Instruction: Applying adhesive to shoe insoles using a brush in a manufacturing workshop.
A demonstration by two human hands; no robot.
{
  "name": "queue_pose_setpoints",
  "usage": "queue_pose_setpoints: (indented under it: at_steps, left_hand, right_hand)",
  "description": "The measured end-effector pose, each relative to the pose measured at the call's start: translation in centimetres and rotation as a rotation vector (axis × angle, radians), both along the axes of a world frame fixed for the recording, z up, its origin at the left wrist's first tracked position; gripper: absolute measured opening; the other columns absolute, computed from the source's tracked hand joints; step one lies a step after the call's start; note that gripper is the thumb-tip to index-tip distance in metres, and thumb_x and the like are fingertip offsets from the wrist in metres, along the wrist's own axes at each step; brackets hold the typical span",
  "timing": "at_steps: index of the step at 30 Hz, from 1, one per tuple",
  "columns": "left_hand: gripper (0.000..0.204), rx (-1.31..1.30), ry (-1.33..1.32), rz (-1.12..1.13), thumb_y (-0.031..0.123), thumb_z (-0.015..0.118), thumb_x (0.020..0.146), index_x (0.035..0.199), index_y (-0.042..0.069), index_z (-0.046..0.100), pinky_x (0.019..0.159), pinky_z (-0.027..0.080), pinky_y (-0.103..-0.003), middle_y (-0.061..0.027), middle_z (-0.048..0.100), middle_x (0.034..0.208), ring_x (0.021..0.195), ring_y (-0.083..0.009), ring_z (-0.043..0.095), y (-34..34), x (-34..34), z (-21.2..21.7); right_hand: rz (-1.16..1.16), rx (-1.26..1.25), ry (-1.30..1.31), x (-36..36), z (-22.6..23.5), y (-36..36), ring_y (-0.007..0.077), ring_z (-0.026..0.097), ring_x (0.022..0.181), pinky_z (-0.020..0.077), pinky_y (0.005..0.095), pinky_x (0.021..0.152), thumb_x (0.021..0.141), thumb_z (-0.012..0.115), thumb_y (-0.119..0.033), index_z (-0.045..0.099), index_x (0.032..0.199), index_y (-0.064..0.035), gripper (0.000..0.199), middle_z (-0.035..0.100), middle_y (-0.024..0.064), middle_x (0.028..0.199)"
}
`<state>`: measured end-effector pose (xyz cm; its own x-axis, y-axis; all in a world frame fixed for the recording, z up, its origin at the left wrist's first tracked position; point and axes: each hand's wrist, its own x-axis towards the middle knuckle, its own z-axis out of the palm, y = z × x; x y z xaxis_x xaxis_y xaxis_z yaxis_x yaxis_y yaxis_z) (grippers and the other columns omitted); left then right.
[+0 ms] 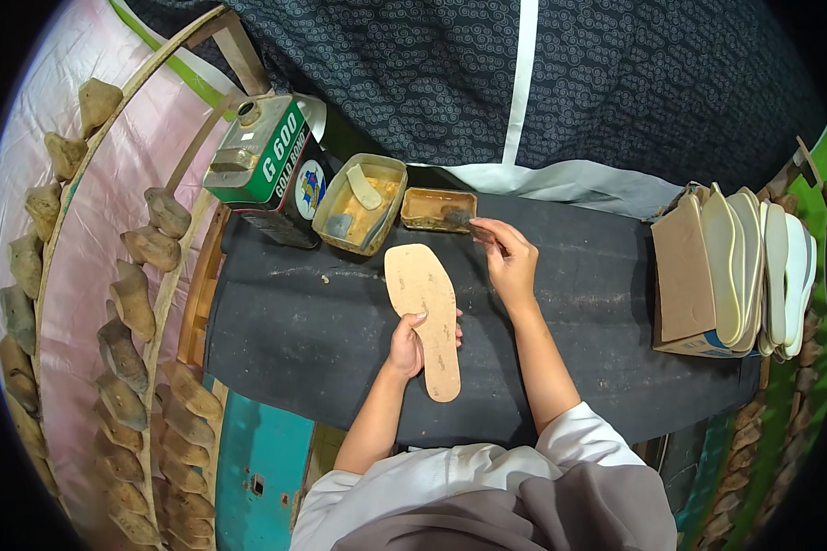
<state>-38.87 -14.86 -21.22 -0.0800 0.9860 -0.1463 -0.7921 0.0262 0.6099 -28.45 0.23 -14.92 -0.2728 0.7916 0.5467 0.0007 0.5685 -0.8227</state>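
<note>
A tan insole [420, 285] with small dark marks is held over the front middle of the table. My left hand [408, 347] grips it at the waist, thumb on top and fingers round the far edge. To the right and farther off, my right hand [511, 264] is closed in a pinch on a small dark brush. The dark bristles [456, 218] reach into a shallow rectangular tin [427, 223] holding amber-brown stuff, perhaps glue. Most of the handle is hidden by my fingers.
Left of the tin stands a bigger tub [388, 176] with scraps inside, then a green and black metal can [271, 165]. A cardboard box [685, 275] of pale soles [728, 266] is at the table's right. Wooden shoe lasts [133, 298] line racks at the left.
</note>
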Motion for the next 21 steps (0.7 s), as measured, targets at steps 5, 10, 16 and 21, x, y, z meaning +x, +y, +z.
queue_pose_setpoints:
  at_steps: [5,10,16,21]
  left_hand:
    - [0.050,-0.008,-0.002,-0.007,0.031,0.042,0.078,0.113,-0.004,0.048,0.069,0.051,-0.038,-0.0172,0.058,0.102,0.080,-0.0253,0.060,0.0,-0.1,-0.2]
    - [0.048,0.013,-0.010,-0.008,0.032,0.042,0.082,0.114,-0.004,0.048,0.068,0.052,-0.037,-0.0180,0.058,0.102,0.078,-0.0254,0.061,0.0,0.0,-0.3]
    - [0.046,0.059,0.056,0.142,0.033,0.040,0.092,0.122,-0.002,0.040,0.065,0.054,-0.037,-0.0221,0.056,0.104,0.077,-0.0266,0.062,0.1,0.2,-0.2]
    - [0.045,0.098,0.066,0.162,0.030,0.040,0.092,0.124,-0.001,0.037,0.065,0.054,-0.038,-0.0227,0.056,0.105,0.078,-0.0282,0.062,-0.1,0.2,0.7]
  right_hand:
    - [-0.023,0.068,-0.063,0.5,0.5,0.0,0.0184,0.064,0.082,0.0528,0.0274,0.072,0.078,0.053,0.010,0.065,0.095,-0.0027,0.024,0.064,0.0127,0.094]
    - [-0.035,0.134,-0.055,0.6,0.5,0.2,0.0171,0.063,0.084,0.0535,0.0277,0.075,0.084,0.051,0.007,0.062,0.098,0.0002,0.019,0.063,0.0136,0.099]
    - [0.087,0.015,0.318,0.6,2.7,-1.6,0.0169,0.064,0.079,0.0534,0.0281,0.071,0.092,0.045,-0.008,0.047,0.108,0.0031,0.019,0.061,0.0135,0.105]
    - [0.327,-0.038,0.327,0.1,3.8,-4.5,0.0212,0.060,0.081,0.0506,0.0310,0.071,0.093,0.047,-0.021,0.039,0.107,0.0000,0.027,0.054,0.0199,0.109]
